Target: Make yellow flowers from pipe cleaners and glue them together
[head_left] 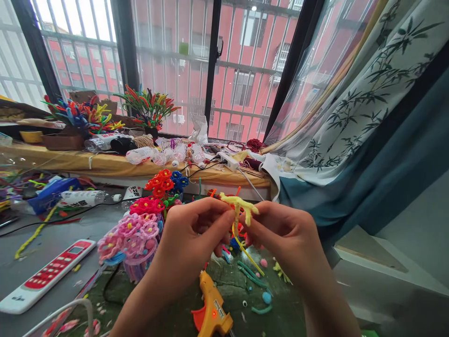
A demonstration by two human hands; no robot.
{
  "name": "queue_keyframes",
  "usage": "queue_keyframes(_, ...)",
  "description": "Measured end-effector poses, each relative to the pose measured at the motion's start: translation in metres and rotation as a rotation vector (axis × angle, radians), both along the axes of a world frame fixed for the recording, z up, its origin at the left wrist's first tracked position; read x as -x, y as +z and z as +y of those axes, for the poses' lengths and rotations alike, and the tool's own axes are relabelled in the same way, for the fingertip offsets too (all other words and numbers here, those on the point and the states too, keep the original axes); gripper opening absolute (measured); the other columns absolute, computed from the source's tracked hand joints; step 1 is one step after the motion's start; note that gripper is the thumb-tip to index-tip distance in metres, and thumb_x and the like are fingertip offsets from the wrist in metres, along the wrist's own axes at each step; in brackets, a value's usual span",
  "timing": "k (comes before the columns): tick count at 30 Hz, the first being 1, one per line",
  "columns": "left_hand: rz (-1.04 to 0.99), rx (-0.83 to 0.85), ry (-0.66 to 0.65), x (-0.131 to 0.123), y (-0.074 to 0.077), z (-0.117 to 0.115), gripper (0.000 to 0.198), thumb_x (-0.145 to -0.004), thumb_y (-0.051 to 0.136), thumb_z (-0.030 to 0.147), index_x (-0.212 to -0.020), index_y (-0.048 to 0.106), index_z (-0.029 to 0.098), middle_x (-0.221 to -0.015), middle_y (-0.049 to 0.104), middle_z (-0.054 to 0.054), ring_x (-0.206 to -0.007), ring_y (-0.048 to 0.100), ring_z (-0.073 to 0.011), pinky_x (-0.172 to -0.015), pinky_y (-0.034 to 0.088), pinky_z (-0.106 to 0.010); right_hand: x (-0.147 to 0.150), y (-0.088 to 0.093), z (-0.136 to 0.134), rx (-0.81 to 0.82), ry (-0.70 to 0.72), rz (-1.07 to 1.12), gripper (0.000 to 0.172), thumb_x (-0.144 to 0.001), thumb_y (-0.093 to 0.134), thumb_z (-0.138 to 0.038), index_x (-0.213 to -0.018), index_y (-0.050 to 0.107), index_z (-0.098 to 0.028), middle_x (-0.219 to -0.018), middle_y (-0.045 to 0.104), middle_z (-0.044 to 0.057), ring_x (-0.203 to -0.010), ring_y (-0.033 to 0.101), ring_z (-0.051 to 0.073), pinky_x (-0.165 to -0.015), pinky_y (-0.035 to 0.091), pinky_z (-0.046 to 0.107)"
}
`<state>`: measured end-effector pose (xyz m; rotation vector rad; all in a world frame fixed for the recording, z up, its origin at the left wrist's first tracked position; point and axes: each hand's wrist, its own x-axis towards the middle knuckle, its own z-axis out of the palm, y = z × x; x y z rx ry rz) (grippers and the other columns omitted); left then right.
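A yellow pipe cleaner piece (242, 204), bent into short branches, is held up between both hands over the work surface. My left hand (196, 231) pinches its left side between thumb and fingers. On the other side, my right hand (280, 229) grips the piece near its lower right branch, fingers closed. A thin yellow strand (248, 255) hangs below the hands. Beneath them lies a yellow glue gun (213, 306) with an orange trigger and a small red light. The fingertips partly hide the piece and some red and blue bits behind it.
Pink, red and blue pipe cleaner flowers (131, 234) stand left of my hands. A white remote (49, 276) lies farther left. Green pipe cleaner pieces (251, 274) and a blue pompom (267, 298) lie on the table. Plastic bottles (140, 155) line the windowsill.
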<state>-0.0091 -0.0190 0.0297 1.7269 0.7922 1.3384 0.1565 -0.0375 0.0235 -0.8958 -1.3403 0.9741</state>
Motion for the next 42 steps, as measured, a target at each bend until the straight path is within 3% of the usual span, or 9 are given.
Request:
queue_keyframes(8, 0.145, -0.207, 0.15, 0.001, -0.004, 0.004, 0.011, -0.083, 0.068, 0.018, -0.074, 0.072, 0.017, -0.057, 0.066, 0.005, -0.047, 0.054, -0.0059, -0.045, 0.043, -0.013, 0.004, -0.001, 0.001, 0.004, -0.047, -0.047, 0.007, -0.076, 0.081, -0.026, -0.076, 0.077, -0.021, -0.058, 0.066, -0.005, -0.051, 0.054, 0.006, -0.048, 0.042, 0.015)
queue_keyframes(13, 0.168, -0.323, 0.265, -0.004, -0.003, -0.003, 0.006, -0.081, 0.072, 0.014, -0.078, 0.074, 0.02, -0.067, 0.074, 0.005, -0.056, 0.065, -0.0084, -0.056, 0.051, -0.016, 0.006, -0.005, 0.002, -0.089, -0.18, -0.137, 0.002, -0.079, 0.077, -0.023, -0.077, 0.076, -0.023, -0.069, 0.072, -0.003, -0.06, 0.062, 0.009, -0.055, 0.048, 0.017)
queue_keyframes(19, 0.135, -0.252, 0.189, -0.003, -0.005, 0.002, 0.007, -0.084, 0.07, 0.021, -0.077, 0.072, 0.019, -0.067, 0.074, 0.004, -0.058, 0.067, -0.0097, -0.058, 0.052, -0.017, 0.005, -0.005, 0.002, -0.162, -0.11, -0.164, 0.008, -0.087, 0.069, -0.028, -0.085, 0.075, -0.022, -0.078, 0.074, 0.0, -0.065, 0.067, 0.013, -0.06, 0.053, 0.023)
queue_keyframes(24, 0.273, -0.188, 0.26, 0.01, -0.009, 0.018, 0.013, -0.086, 0.065, 0.025, -0.077, 0.069, 0.017, -0.065, 0.071, 0.002, -0.058, 0.064, -0.0121, -0.057, 0.049, -0.021, 0.0, -0.005, 0.013, -0.104, -0.25, -0.365, 0.013, -0.089, 0.067, -0.03, -0.087, 0.074, -0.019, -0.082, 0.076, 0.003, -0.073, 0.07, 0.017, -0.067, 0.053, 0.026)
queue_keyframes(29, 0.55, -0.238, 0.333, 0.014, -0.005, 0.02, 0.012, -0.086, 0.066, 0.024, -0.077, 0.072, 0.019, -0.064, 0.072, 0.003, -0.056, 0.063, -0.0124, -0.058, 0.044, -0.024, 0.0, -0.023, 0.038, 0.19, -0.034, -1.154, 0.018, -0.097, 0.058, -0.026, -0.095, 0.074, -0.019, -0.092, 0.077, 0.003, -0.088, 0.071, 0.018, -0.08, 0.051, 0.027)
queue_keyframes(32, 0.624, -0.294, 0.425, 0.013, -0.003, 0.018, 0.012, -0.086, 0.066, 0.023, -0.076, 0.072, 0.019, -0.062, 0.071, 0.003, -0.054, 0.06, -0.012, -0.058, 0.041, -0.024, 0.0, -0.048, 0.055, 0.389, 0.082, -1.318, 0.011, -0.09, 0.07, -0.025, -0.095, 0.073, -0.015, -0.099, 0.074, 0.008, -0.096, 0.07, 0.024, -0.086, 0.054, 0.036)
queue_keyframes(34, 0.66, -0.305, 0.463, 0.013, -0.002, 0.017, 0.013, -0.087, 0.065, 0.023, -0.077, 0.072, 0.019, -0.063, 0.072, 0.002, -0.055, 0.061, -0.0129, -0.059, 0.04, -0.024, -0.002, -0.065, 0.064, 0.505, 0.153, -1.409, 0.03, -0.097, 0.063, -0.032, -0.124, 0.062, -0.019, -0.126, 0.064, 0.009, -0.105, 0.067, 0.024, -0.088, 0.057, 0.044)
queue_keyframes(38, 0.721, -0.264, 0.476, 0.014, -0.003, 0.018, 0.014, -0.088, 0.064, 0.024, -0.08, 0.073, 0.019, -0.066, 0.073, 0.0, -0.057, 0.063, -0.0151, -0.059, 0.039, -0.026, 0.0, -0.09, 0.075, 0.643, 0.175, -1.48, 0.033, -0.097, 0.064, -0.032, -0.127, 0.06, -0.019, -0.128, 0.063, 0.01, -0.107, 0.066, 0.025, -0.088, 0.057, 0.044)
queue_keyframes(42, 0.759, -0.253, 0.475, 0.014, -0.005, 0.019, 0.013, -0.089, 0.063, 0.025, -0.084, 0.074, 0.019, -0.065, 0.071, -0.002, -0.057, 0.061, -0.0161, -0.058, 0.038, -0.026, 0.004, -0.098, 0.079, 0.668, 0.194, -1.388, 0.033, -0.097, 0.064, -0.032, -0.127, 0.06, -0.018, -0.128, 0.063, 0.01, -0.107, 0.066, 0.025, -0.088, 0.057, 0.045)
